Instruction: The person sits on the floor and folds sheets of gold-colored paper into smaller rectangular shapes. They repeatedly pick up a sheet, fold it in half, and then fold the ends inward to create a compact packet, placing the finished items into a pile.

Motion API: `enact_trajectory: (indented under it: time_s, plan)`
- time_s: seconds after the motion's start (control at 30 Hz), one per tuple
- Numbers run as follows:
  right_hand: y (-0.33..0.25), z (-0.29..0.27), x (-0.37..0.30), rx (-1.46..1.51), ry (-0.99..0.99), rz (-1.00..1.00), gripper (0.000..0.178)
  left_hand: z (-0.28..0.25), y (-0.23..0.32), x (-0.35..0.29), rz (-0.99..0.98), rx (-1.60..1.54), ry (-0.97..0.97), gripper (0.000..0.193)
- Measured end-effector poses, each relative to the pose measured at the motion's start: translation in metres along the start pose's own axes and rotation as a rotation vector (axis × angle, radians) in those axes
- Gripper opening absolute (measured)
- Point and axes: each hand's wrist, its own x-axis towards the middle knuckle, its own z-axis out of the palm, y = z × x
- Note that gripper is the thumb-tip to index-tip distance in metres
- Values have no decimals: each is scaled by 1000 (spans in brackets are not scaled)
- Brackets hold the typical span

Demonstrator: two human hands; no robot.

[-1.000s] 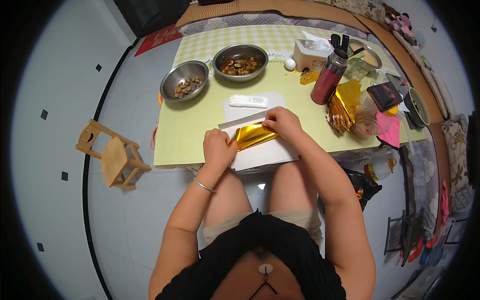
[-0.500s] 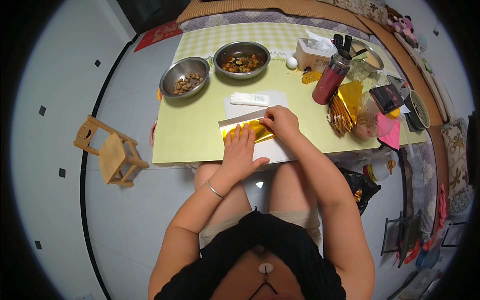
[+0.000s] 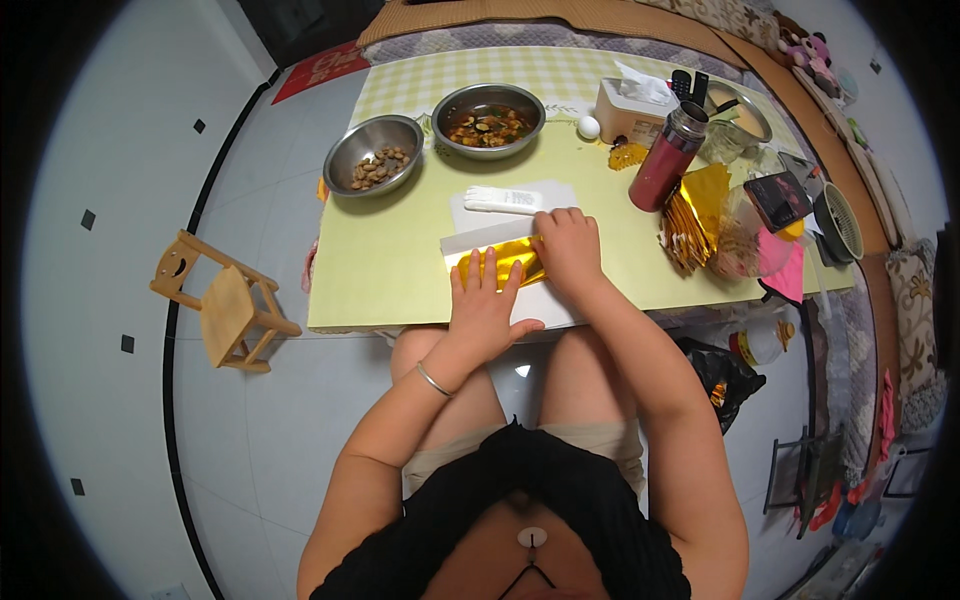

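A shiny gold foil sheet (image 3: 503,262) lies at the centre of the frame on a white rectangular board (image 3: 520,268) near the front edge of the pale green counter (image 3: 385,270). The person's left hand (image 3: 484,305) rests flat on the foil and board, fingers spread and pressing down, gripping nothing, a thin silver bangle (image 3: 435,380) at the wrist. The right hand (image 3: 568,248) sits just to the right, fingers curled over the foil's upper right edge and pressing it against the board; whether it pinches the foil cannot be told. Just above the hands a small white oblong object (image 3: 503,201) lies on a white sheet. In the upper left part of the counter stands a round steel bowl of brown pieces (image 3: 374,155), and beside it, toward the top centre, a second steel bowl of dark mixed food in liquid (image 3: 489,120). To the right of that sit a white egg (image 3: 589,127), a beige tissue box (image 3: 630,108) and a dark red metal flask (image 3: 668,158). Further right, a stack of gold foil sheets (image 3: 695,215) lies by a clear bag and pink paper at the counter's right end. On the grey tiled floor at the left of the frame stands a small wooden stool (image 3: 225,310). The person's bare knees show below the counter edge.
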Motion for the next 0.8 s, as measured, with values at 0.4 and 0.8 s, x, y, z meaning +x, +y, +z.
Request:
enact_trajectory:
  time_s: [0.4, 0.8]
  plan:
    - [38, 2, -62, 92, -328, -276, 89, -13, -12, -22, -56, -55, -128, 111]
    - [5, -1, -90, -35, 76, -365, 37, -13, -55, 24, 362, -127, 160, 38]
